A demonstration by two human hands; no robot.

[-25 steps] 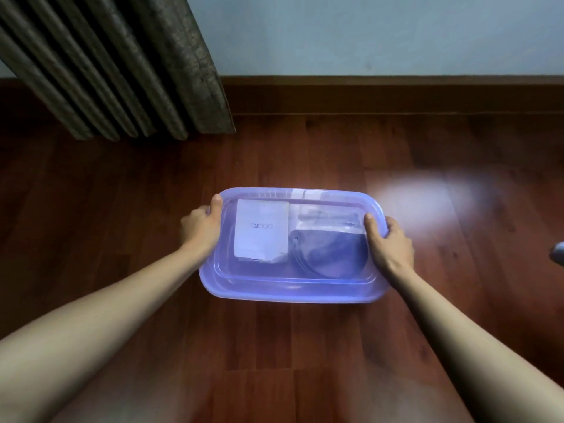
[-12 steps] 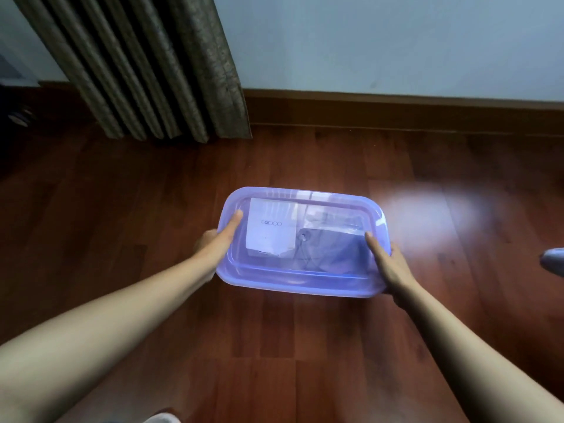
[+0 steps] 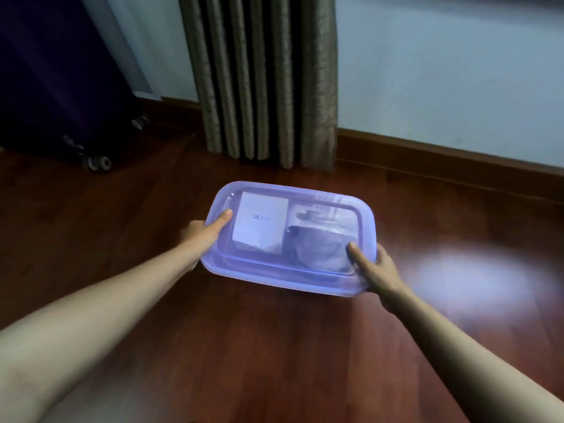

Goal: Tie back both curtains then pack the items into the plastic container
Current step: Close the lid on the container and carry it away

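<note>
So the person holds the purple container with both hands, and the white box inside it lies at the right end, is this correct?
Not quite. In the head view the white box lies at the left end of the purple container, near the left hand. The right hand grips the other end, so both hands do hold it.

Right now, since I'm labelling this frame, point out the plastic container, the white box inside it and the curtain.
plastic container (image 3: 274, 274): head view, its near rim.
white box (image 3: 261, 219): head view, middle of its top face.
curtain (image 3: 259, 87): head view, a middle fold.
</note>
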